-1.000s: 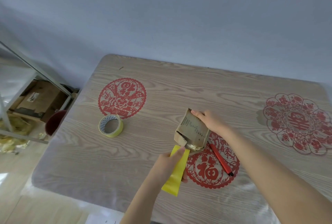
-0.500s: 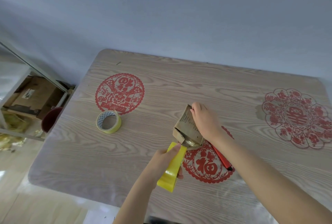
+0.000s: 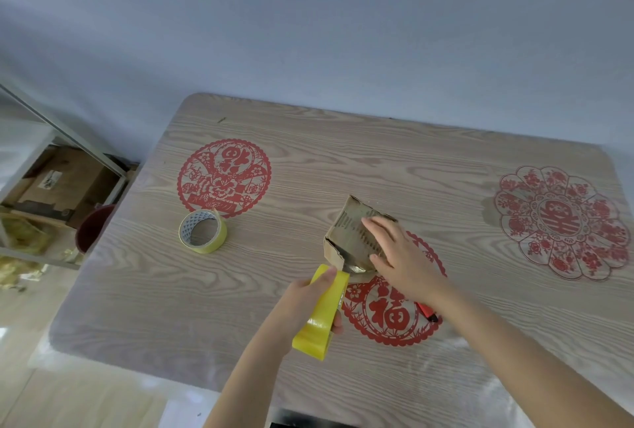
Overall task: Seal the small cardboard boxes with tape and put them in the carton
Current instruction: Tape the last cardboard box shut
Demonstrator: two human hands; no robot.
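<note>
Pressing on the tilted small cardboard box (image 3: 355,239) near the middle of the surface (image 3: 343,160), the right hand (image 3: 399,257) lies flat, its fingers straight and spread. At the box's seven o'clock, the left hand (image 3: 303,304) has its fingers clamped on a yellow tape strip (image 3: 322,316), whose top end is just beside the box's near corner. The tape roll (image 3: 202,231) sits at the box's nine o'clock.

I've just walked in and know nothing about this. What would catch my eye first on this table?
The bright yellow tape strip stands out first: the left hand grips it near the table's front edge, its end at the near corner of the small cardboard box. The right hand rests on that box. Next comes the round red paper cut at far left, with the tape roll just in front of it.
</note>
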